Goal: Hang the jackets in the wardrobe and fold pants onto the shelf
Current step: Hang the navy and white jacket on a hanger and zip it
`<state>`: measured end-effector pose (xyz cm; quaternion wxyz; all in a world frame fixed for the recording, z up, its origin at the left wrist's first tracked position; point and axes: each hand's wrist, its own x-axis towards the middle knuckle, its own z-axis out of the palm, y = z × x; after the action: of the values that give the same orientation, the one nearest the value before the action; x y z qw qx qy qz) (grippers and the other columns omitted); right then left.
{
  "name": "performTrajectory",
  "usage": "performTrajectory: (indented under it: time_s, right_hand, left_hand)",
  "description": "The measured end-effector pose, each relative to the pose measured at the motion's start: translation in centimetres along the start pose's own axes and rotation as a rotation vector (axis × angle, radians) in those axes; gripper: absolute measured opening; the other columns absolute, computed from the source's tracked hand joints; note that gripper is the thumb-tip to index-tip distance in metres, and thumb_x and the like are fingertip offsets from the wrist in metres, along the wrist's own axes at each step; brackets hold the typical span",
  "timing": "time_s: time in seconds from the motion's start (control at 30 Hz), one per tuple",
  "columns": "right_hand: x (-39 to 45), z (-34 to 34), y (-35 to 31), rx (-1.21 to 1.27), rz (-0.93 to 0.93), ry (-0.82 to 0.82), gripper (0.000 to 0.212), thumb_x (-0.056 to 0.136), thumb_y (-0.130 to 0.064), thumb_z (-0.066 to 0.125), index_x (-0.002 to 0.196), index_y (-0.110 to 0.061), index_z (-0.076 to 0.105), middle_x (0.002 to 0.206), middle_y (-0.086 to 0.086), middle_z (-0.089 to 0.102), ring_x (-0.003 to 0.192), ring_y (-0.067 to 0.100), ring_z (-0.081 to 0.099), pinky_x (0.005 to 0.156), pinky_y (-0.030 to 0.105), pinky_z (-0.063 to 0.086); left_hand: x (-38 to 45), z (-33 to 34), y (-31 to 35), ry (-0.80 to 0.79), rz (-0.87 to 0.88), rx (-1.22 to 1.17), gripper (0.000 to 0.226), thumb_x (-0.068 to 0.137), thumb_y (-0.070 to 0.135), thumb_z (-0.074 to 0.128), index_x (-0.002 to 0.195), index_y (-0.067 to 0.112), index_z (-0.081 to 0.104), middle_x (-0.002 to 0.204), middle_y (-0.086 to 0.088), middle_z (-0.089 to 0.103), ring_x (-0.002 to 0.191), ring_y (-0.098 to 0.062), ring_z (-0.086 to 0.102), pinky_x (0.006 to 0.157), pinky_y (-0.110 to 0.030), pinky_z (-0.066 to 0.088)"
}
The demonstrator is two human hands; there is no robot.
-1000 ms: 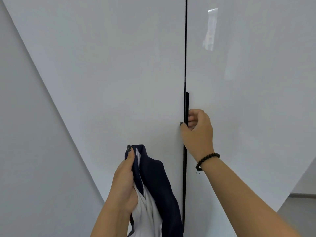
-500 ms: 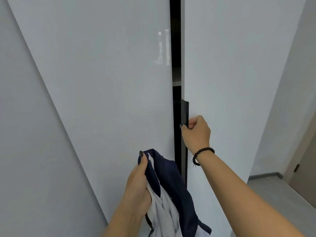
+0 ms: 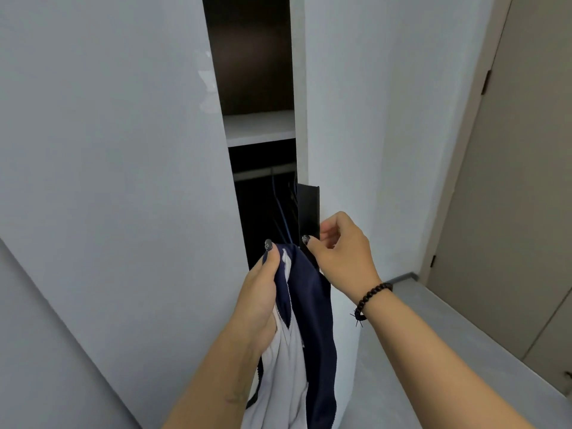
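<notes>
Swung wider, the wardrobe door [image 3: 340,119] exposes shelf [image 3: 258,126] and rail [image 3: 263,173], right hand [image 3: 340,252] pinching its black handle [image 3: 308,215] while left hand [image 3: 260,301] clutches the jacket [image 3: 312,320] for hanging

We are in a home, most likely a bedroom or dressing area. In front of us stands a tall built-in wardrobe [image 3: 123,150] with glossy white doors, one of them, the right door [image 3: 340,119], swung partly open by its long black handle [image 3: 308,212]. Through the gap we see a pale shelf [image 3: 258,126] and, below it, a hanging rail [image 3: 263,173] with thin hangers [image 3: 280,209] in the dark interior. To the right we see a grey floor [image 3: 448,335] and beige doors [image 3: 510,181] with small dark hinges, the plain fittings of a lived-in flat.
</notes>
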<state>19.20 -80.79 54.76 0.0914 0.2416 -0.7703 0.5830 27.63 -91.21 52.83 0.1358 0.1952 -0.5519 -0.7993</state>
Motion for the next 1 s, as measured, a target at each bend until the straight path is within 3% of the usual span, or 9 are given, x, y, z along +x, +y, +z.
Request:
performTrajectory:
  time_s: [0.13,0.23,0.33,0.47,0.63,0.7,0.77,0.87,1.0]
  right_hand:
    - [-0.9,-2.9,0.8,0.051,-0.035,-0.010,0.017,0.086,-0.024,0.068,0.083,-0.020,0.052,0.079,-0.006,0.057,0.069,0.003,0.051,0.062,0.006,0.042]
    - [-0.9,-6.1,1.7,0.092,-0.062,-0.067,0.017,0.085,-0.024,0.067,0.079,-0.018,0.052,0.075,-0.004,0.057,0.066,0.004,0.051,0.061,0.009,0.044]
    - [-0.8,-9.6,2.8,0.117,-0.095,-0.146,0.023,0.085,-0.022,0.067,0.072,-0.018,0.048,0.067,-0.003,0.051,0.062,0.007,0.046,0.058,0.015,0.044]
    - [-0.9,-14.8,4.7,0.090,-0.133,-0.183,0.032,0.086,-0.026,0.066,0.068,-0.015,0.042,0.062,-0.002,0.041,0.057,0.005,0.036,0.055,0.017,0.038]
    - [-1.3,-20.7,8.2,0.099,-0.081,-0.136,0.033,0.082,-0.034,0.069,0.087,-0.005,0.055,0.081,0.019,0.055,0.075,0.035,0.051,0.064,0.043,0.051]
    - [-0.8,-23.2,9.1,0.103,-0.067,-0.138,0.024,0.082,-0.030,0.070,0.089,-0.010,0.058,0.080,0.012,0.058,0.074,0.028,0.055,0.066,0.038,0.052]
    - [-0.1,-25.8,10.0,0.119,-0.047,-0.129,0.016,0.082,-0.025,0.071,0.089,-0.014,0.061,0.078,0.002,0.061,0.072,0.014,0.056,0.069,0.031,0.052]
    - [1.1,-28.5,11.4,0.115,-0.029,-0.084,0.011,0.082,-0.021,0.070,0.085,-0.017,0.060,0.071,-0.008,0.057,0.069,0.009,0.052,0.067,0.026,0.048]
    - [2.1,-30.6,12.8,0.107,-0.032,-0.086,0.009,0.084,-0.020,0.069,0.087,-0.024,0.061,0.076,-0.012,0.060,0.071,0.005,0.055,0.068,0.021,0.047]
  left_hand:
    - [-0.4,1.5,-1.9,0.051,-0.022,-0.020,0.056,0.080,0.054,0.057,0.122,0.017,0.065,0.111,-0.008,0.072,0.104,-0.026,0.068,0.098,-0.044,0.050]
    - [-1.2,3.8,-3.8,0.132,-0.065,-0.074,0.048,0.089,0.046,0.054,0.122,0.012,0.064,0.117,-0.014,0.068,0.110,-0.031,0.064,0.101,-0.048,0.047]
    - [-2.2,7.1,-5.8,0.193,-0.105,-0.163,0.033,0.096,0.034,0.049,0.104,0.007,0.067,0.112,-0.016,0.067,0.100,-0.029,0.064,0.090,-0.042,0.050]
    - [-3.1,12.6,-7.6,0.249,-0.117,-0.236,0.032,0.101,0.016,0.040,0.076,0.006,0.057,0.085,-0.015,0.056,0.078,-0.024,0.053,0.073,-0.033,0.043]
    - [-4.5,19.3,-10.2,0.213,-0.022,-0.304,0.023,0.096,0.023,0.050,0.096,0.006,0.064,0.076,-0.007,0.070,0.069,-0.018,0.068,0.060,-0.030,0.053]
    - [-4.7,20.8,-11.0,0.184,0.023,-0.307,0.039,0.087,0.031,0.056,0.115,0.005,0.062,0.093,-0.008,0.072,0.085,-0.021,0.070,0.072,-0.036,0.055]
    - [-5.0,22.5,-11.4,0.165,0.056,-0.316,0.052,0.074,0.035,0.059,0.119,0.008,0.060,0.102,-0.009,0.071,0.098,-0.026,0.066,0.085,-0.042,0.052]
    - [-5.5,24.0,-11.9,0.091,0.108,-0.271,0.045,0.085,0.036,0.054,0.122,0.011,0.060,0.115,-0.007,0.071,0.111,-0.029,0.064,0.100,-0.048,0.047]
    - [-5.7,24.3,-12.4,0.101,0.136,-0.206,0.039,0.093,0.034,0.049,0.123,0.012,0.061,0.117,-0.008,0.070,0.112,-0.030,0.064,0.100,-0.050,0.048]
